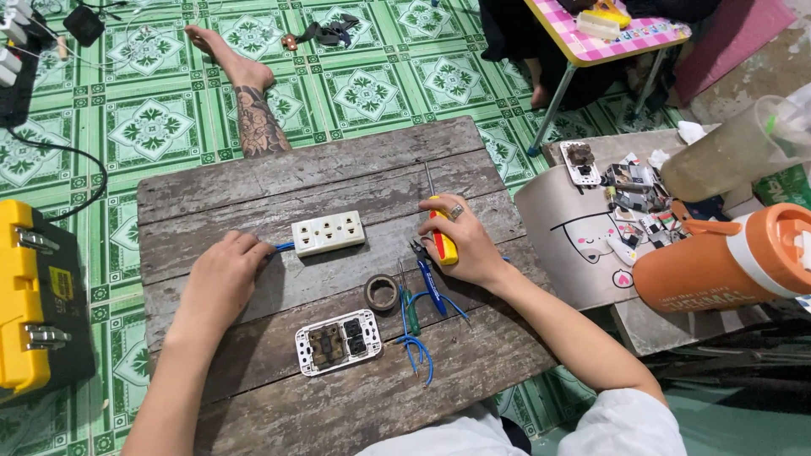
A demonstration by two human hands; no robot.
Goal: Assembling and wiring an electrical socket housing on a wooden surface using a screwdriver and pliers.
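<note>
My left hand (pixel 224 274) rests on the worn wooden board (pixel 253 181), fingers closed on a blue wire beside a cream multi-socket outlet (pixel 328 232). My right hand (pixel 460 241) grips a yellow and red screwdriver (pixel 441 236), its shaft pointing away from me. Near that hand lie blue-handled pliers (pixel 429 274), a roll of black tape (pixel 381 292), a green-handled tool (pixel 411 311) and loose blue wires (pixel 418 350). A white switch plate with open backs (pixel 338 341) lies close to me.
A yellow toolbox (pixel 34 300) sits on the green patterned floor at left. Another person's tattooed leg (pixel 252 110) stretches beyond the board. At right stand an orange jug (pixel 718 262), a clear plastic container (pixel 731 152) and a board of small parts (pixel 629 190). A pink checked table (pixel 591 46) stands behind.
</note>
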